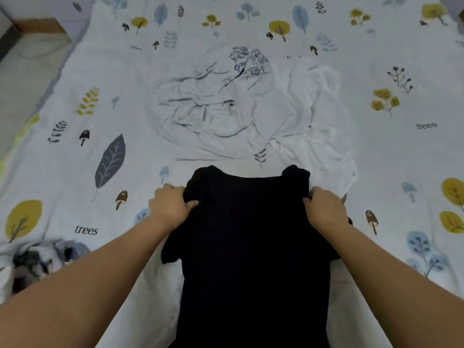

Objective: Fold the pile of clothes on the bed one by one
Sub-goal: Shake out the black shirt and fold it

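Shirt (pixel 251 247) lies on the bed (pixel 75 172) near the pile (pixel 226 109); left hand (pixel 170 207) and right hand (pixel 326 209) pinch its shoulders. Uneven pulls could skew the fold.

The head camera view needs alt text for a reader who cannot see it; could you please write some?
Two bare hands, the left hand and the right hand, grip the side edges of a black T-shirt spread on a tree-patterned bedsheet. Beyond it lie a crumpled white printed garment and a plain white garment.
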`<state>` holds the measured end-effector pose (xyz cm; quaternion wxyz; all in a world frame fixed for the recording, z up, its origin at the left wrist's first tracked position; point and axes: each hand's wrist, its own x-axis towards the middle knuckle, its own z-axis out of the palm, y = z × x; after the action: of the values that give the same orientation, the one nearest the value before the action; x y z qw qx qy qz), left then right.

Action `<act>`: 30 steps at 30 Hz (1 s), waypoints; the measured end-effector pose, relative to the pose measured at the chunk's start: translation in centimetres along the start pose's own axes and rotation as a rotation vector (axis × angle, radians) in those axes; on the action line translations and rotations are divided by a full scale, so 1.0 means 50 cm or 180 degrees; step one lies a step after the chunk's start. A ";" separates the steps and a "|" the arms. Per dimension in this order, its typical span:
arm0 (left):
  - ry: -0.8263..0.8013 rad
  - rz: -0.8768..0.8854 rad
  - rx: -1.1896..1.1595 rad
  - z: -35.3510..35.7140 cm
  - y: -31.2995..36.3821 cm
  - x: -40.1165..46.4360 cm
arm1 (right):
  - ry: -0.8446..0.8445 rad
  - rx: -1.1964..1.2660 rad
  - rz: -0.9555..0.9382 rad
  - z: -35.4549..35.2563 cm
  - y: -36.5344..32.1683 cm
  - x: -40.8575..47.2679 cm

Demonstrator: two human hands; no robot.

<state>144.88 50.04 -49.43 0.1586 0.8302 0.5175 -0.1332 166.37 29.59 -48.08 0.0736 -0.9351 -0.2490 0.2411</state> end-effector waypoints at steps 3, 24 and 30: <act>0.0283 0.0078 -0.0785 0.002 -0.007 0.017 | 0.0481 0.0269 0.0052 -0.004 0.009 0.019; 0.0801 0.1180 0.0278 0.063 -0.019 -0.021 | 0.0767 -0.0678 -0.1215 0.086 0.012 -0.033; 0.0640 -0.0516 -0.0442 0.003 -0.078 0.008 | 0.0896 -0.0152 0.0315 0.008 0.090 -0.017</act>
<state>141.54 51.90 -50.22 0.1518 0.7819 0.6041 -0.0256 167.44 25.28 -49.24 0.0736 -0.9723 -0.1954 0.1050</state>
